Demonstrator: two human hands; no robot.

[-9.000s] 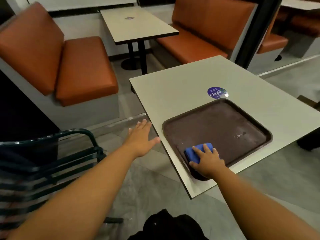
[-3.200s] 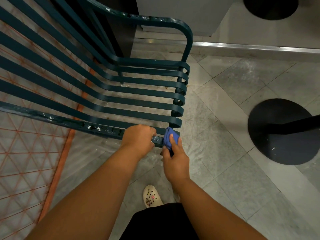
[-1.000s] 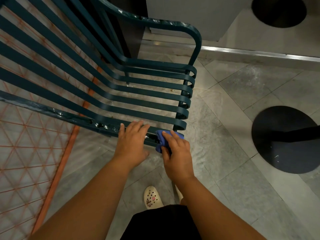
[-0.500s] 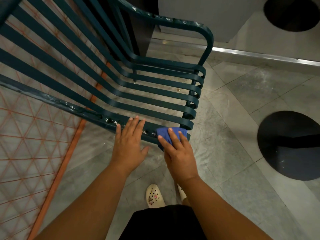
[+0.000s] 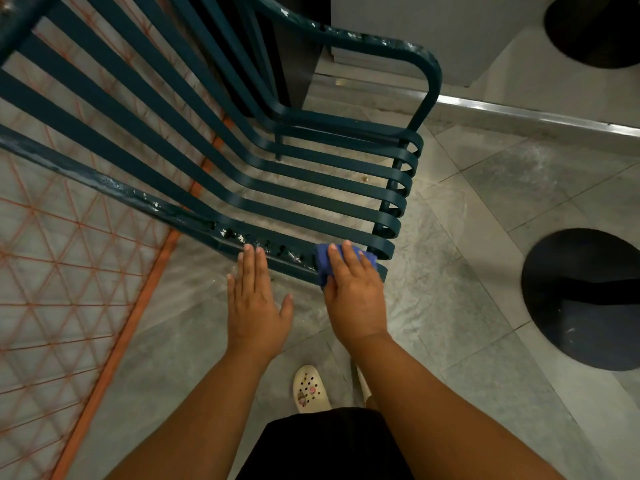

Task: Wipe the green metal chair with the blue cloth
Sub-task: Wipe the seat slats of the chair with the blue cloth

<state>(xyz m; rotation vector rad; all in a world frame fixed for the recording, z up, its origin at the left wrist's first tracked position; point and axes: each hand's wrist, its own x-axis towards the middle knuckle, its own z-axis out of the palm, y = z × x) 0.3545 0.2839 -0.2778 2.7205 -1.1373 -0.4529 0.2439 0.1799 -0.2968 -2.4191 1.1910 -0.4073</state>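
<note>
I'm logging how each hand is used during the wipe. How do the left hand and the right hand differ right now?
The right hand presses the blue cloth onto the green chair's near armrest bar; the left hand holds nothing. The left hand's fingers lie straight, with only their tips at the bar; the right hand's fingers bend slightly over the cloth. The right hand sits nearer the bar's front end. Both are palm down, side by side.

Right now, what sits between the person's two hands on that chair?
In the head view, a bare stretch of the green chair's nearest bar, its paint chipped, lies between the left hand and the blue cloth under the right hand.
</note>
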